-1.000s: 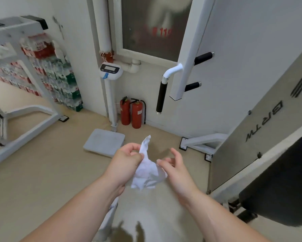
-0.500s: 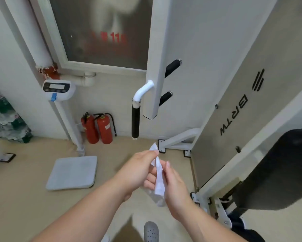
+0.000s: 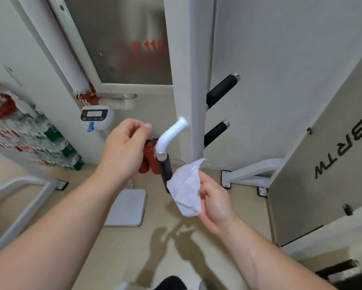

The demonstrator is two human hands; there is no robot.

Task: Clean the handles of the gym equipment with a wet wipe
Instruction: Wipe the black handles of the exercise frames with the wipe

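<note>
The person stands in front of a white post [image 3: 194,91] of the gym machine, and the right hand [image 3: 215,198] holds the wet wipe [image 3: 186,189], its fingers and thumb closed on the right edge of the sheet so that most of it hangs free and spread toward the equipment. The wipe is just in front of the lower end of the hanging handle [image 3: 165,172], a black grip under a bent white tube. Whether the wipe already touches the grip cannot be told from this view. The open sheet seems to be held this way so that it can wrap around the grip. The left hand [image 3: 123,149] is raised to the left of the tube, its fingers loosely curled and holding nothing, perhaps ready to steady the handle. Two short black handles, the upper handle [image 3: 222,90] and the lower handle [image 3: 215,132], stick out on the right side of the post and probably wait for their turn.
</note>
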